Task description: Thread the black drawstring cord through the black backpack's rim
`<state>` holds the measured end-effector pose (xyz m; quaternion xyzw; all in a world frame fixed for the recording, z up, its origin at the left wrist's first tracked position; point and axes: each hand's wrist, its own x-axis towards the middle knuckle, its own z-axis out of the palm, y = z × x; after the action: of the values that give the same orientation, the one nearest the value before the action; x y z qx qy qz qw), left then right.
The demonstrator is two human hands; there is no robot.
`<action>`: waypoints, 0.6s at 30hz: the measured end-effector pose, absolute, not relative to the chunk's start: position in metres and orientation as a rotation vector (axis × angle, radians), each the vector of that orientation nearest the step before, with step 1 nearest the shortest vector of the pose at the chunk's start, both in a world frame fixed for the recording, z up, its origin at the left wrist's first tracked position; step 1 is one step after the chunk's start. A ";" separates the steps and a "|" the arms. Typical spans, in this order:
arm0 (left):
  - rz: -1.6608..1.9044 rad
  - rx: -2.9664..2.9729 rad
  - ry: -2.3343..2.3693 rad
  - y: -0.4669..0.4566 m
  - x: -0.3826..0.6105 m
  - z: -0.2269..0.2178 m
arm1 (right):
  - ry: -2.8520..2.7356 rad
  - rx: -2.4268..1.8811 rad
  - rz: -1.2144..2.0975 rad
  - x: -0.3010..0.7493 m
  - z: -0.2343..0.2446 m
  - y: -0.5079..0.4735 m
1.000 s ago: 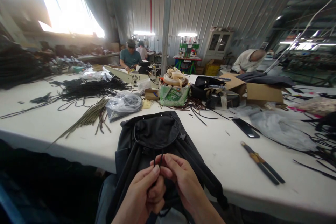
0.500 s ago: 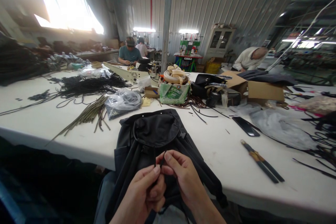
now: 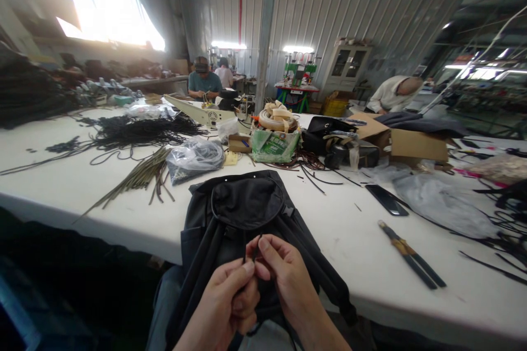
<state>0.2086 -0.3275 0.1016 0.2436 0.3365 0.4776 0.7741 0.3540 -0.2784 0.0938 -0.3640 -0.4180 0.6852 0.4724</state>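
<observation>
A black backpack (image 3: pixel 242 203) lies over the front edge of the white table (image 3: pixel 349 241) and hangs down toward my lap. Both my hands meet just in front of it. My left hand (image 3: pixel 226 307) is closed, thumb and forefinger pinching a thin black cord (image 3: pixel 255 249) that runs up to the bag. My right hand (image 3: pixel 284 279) pinches the same cord from the other side, fingertips touching those of the left.
Pliers (image 3: pixel 407 255) and a dark phone (image 3: pixel 385 199) lie right of the bag. Olive cords (image 3: pixel 140 178), black cords (image 3: pixel 140 131), a plastic bag (image 3: pixel 195 159), a green box (image 3: pixel 274 142) and cardboard boxes (image 3: pixel 415 145) sit farther back. Other people work at far tables.
My hands stay pinched on the cord and have shifted slightly; the view has moved a little. Nothing else has moved.
</observation>
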 end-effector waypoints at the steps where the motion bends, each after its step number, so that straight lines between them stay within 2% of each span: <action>1: 1.041 0.532 0.729 -0.328 0.209 0.100 | -1.025 -0.891 1.676 0.354 0.095 -0.278; 18: 1.081 0.503 0.794 -0.331 0.210 0.097 | -1.011 -0.881 1.678 0.349 0.089 -0.278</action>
<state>0.2101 -0.3308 0.0971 0.2305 0.3640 0.4955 0.7542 0.3487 -0.2780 0.0891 -0.3606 -0.4138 0.6868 0.4765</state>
